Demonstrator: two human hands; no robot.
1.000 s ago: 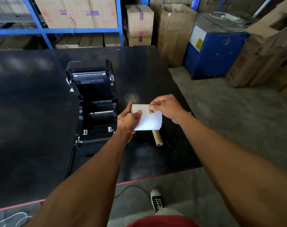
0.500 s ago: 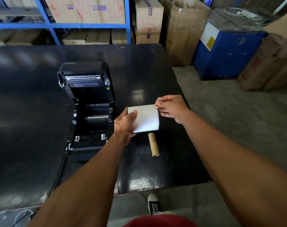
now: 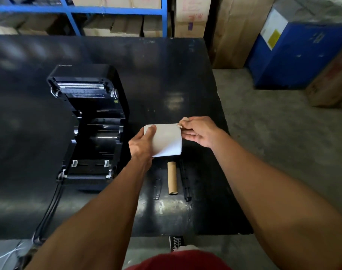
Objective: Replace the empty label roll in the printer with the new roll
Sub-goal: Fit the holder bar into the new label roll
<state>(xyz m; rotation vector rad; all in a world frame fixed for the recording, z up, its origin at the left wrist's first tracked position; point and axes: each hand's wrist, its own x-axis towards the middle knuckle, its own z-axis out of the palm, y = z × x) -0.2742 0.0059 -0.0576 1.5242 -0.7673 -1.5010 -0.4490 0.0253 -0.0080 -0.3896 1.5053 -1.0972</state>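
left hand (image 3: 142, 142) holds new label roll (image 3: 166, 140) above tabletop's right side | right hand (image 3: 198, 131) pinches its loose end, likely to peel | label printer (image 3: 90, 121) lid open, ready | empty core (image 3: 172, 177) set aside near front edge

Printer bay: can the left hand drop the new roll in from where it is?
Probably yes. The printer lid stands open, its bay looks empty, and the left hand holds the new roll just beside it, nothing between.
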